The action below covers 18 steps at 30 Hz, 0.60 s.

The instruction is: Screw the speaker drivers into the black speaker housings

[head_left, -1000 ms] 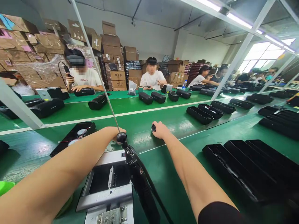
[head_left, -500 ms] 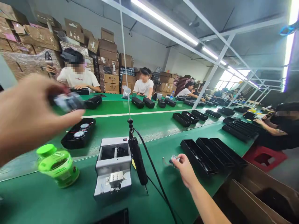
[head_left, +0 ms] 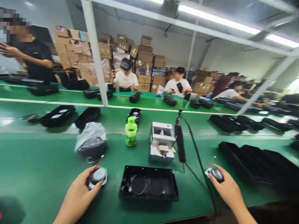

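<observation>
My left hand [head_left: 83,189] is closed around a small round speaker [head_left: 99,175], its pale back up and a short red wire sticking out. On the other side, my right hand [head_left: 227,186] grips a second speaker [head_left: 216,175] by its edges. Between the two hands an open black plastic housing [head_left: 149,183] lies on the green table, with two round grilles visible in its floor. Both speakers are held apart from the housing, one to its left and one to its right.
Behind the housing stand a grey metal machine [head_left: 161,157], a hanging black electric screwdriver [head_left: 179,143] with a cable, and a green bottle [head_left: 131,133]. A clear plastic bag [head_left: 91,140] sits left. Black housings [head_left: 252,161] lie right. Co-workers sit across the green line [head_left: 116,124].
The view has swung left and down. My left hand has lowered from high at the left to beside the black housing. Each hand still holds its piece.
</observation>
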Available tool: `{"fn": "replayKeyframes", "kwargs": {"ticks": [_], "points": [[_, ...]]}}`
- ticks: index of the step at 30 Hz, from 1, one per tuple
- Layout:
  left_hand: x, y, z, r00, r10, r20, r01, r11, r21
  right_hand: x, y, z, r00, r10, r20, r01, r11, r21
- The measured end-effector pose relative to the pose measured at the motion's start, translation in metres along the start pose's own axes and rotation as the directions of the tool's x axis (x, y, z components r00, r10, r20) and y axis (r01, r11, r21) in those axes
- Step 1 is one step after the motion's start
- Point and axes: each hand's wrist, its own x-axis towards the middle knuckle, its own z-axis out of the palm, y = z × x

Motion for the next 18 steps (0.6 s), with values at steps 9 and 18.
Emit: {"fn": "replayKeyframes", "kwargs": {"ticks": [9,18], "points": [[-0.018,-0.004,0.007,0.998,-0.059,-0.016,0.06,0.993,0.104,0.017,0.004,0.004,0.999,-0.039,0.021,0.042,0.99,-0.136],[-0.026,-0.008,0.001,0.942,0.297,0.155,-0.308,0.95,0.055,0.004,0.005,0.001,0.996,-0.036,0.082,0.046,0.992,-0.12]]}}
